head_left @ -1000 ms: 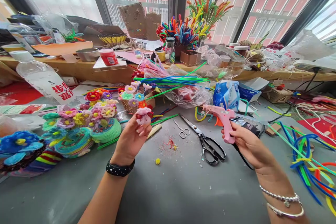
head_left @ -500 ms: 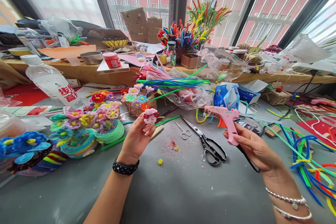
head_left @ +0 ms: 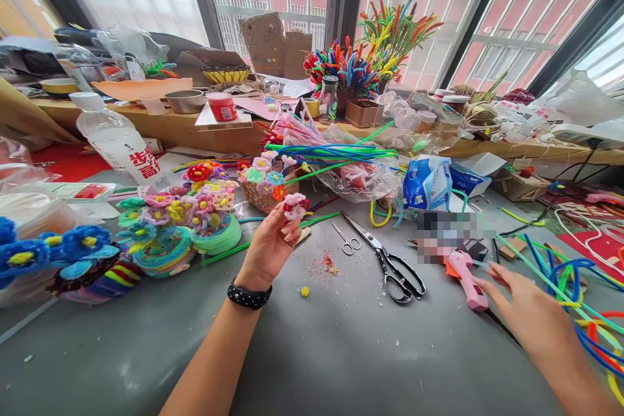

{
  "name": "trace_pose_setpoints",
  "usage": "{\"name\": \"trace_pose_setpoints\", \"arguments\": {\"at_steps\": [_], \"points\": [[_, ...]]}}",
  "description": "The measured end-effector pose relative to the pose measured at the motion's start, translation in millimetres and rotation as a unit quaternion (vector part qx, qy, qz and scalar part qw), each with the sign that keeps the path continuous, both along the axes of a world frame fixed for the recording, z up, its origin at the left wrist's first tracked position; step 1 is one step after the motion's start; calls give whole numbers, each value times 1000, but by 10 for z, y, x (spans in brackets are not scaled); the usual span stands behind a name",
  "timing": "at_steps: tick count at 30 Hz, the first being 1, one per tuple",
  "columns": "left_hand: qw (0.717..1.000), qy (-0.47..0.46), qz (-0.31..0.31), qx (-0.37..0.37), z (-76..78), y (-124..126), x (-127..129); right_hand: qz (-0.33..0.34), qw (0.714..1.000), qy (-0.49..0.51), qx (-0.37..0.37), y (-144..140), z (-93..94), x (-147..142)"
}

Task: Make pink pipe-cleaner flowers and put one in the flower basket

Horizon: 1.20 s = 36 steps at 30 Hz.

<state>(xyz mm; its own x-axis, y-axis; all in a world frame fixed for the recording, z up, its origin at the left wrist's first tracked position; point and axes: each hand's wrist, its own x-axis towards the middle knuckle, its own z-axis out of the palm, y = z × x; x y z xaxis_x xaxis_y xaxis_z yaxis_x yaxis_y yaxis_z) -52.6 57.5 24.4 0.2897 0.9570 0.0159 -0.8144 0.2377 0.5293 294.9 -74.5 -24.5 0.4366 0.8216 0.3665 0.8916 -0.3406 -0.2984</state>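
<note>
My left hand (head_left: 270,246) pinches a small fuzzy flower (head_left: 295,207) in pale pink and red, raised over the table. A pink hot glue gun (head_left: 470,286) lies at the right, its front half blurred out by a pixel patch. My right hand (head_left: 529,309) is just beside the glue gun's handle with fingers stretched out; the fingertips are close to it and may still brush it. Between the hands lie black-handled scissors (head_left: 390,266), small silver scissors (head_left: 346,239), a yellow pompom (head_left: 305,292) and red and yellow fuzz scraps (head_left: 330,264).
Baskets of fuzzy flowers (head_left: 214,234) and a water bottle (head_left: 114,143) stand on the left. Green and blue pipe cleaners (head_left: 336,153) lie across a plastic bag behind. A blue tissue pack (head_left: 427,183) sits right of it; loose pipe cleaners (head_left: 560,273) tangle at far right.
My right hand has lowered the glue gun onto the table and loosened its fingers from the handle. My left hand keeps the flower. The view has shifted slightly left.
</note>
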Motion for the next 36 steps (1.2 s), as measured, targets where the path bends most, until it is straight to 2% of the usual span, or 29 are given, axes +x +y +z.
{"name": "trace_pose_setpoints", "arguments": {"at_steps": [1, 3, 4, 6, 8, 10, 14, 18, 22, 27, 29, 36], "points": [[1000, -4, 2, -3, -1, 0, 0, 26, 998, -45, 27, 40, 52, -150], [1000, -12, 1, -12, -3, -3, 4, 185, 976, -75, 85, 150, 155, -569], [1000, -15, -3, -16, -3, -6, 8, 273, 952, -84, 107, 215, 192, -813], [999, -20, -12, -25, -6, -11, 20, 433, 892, -87, 92, 351, 221, -1303], [999, -24, -17, -33, -12, -14, 33, 524, 839, -112, 95, 471, 197, -1716], [999, -24, -16, -38, -20, -15, 42, 569, 802, -160, 87, 559, 147, -2000], [999, -15, -11, -42, -28, -18, 49, 560, 796, -209, 95, 640, 41, -2231], [999, -3, -6, -36, -29, -24, 55, 555, 794, -214, 123, 669, -60, -2280], [999, 4, -3, -34, -32, -25, 59, 561, 794, -200, 121, 702, -116, -2271], [999, 7, 4, -40, -30, -24, 57, 514, 839, -116, 134, 714, -98, -2152], [999, 5, 2, -38, -32, -21, 58, 500, 847, -112, 138, 704, -84, -2112], [999, 12, -1, -32, -58, -7, 61, 522, 825, -173, 127, 705, -123, -2168]]}}
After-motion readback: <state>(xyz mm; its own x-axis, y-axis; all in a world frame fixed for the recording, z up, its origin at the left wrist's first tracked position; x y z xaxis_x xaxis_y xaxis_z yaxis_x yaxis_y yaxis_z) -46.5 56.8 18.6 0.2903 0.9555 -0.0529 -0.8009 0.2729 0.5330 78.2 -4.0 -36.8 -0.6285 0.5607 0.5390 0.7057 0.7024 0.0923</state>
